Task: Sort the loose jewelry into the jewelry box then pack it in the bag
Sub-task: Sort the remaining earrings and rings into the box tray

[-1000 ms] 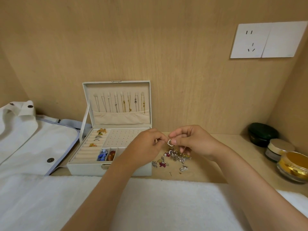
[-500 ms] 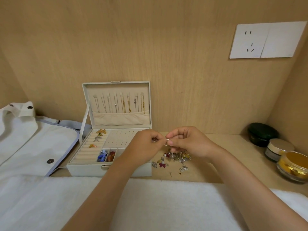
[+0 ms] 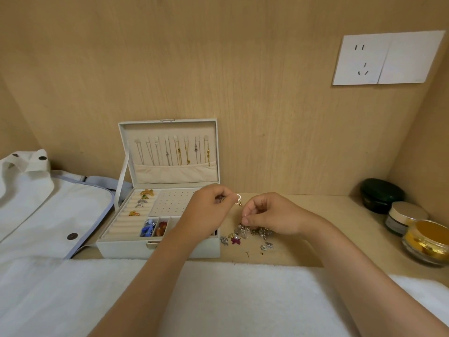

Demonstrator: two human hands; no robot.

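**Earring in the left hand, box to its left**

A white bag (image 3: 48,210) lies at the far left, just beside the open jewelry box (image 3: 158,248). The box's perforated stud panel (image 3: 175,203) sits close to the left hand (image 3: 209,210). That hand pinches a small hoop earring (image 3: 238,199) with a gold bead between thumb and forefinger. The earring sticks out to the right of the fingertips, over the wooden shelf (image 3: 315,227) just past the box's right wall. So the box lies leftward of the grip, and the left hand is the nearer one to carry the earring in.

The right hand (image 3: 269,215) has its fingers curled. Its tips are pressed together on top of the loose jewelry (image 3: 252,235) heaped near the box, seemingly pinching one piece.

Half a second earlier both hands met on the earring in the air. Now they have parted, and the right hand has dropped to the heap.
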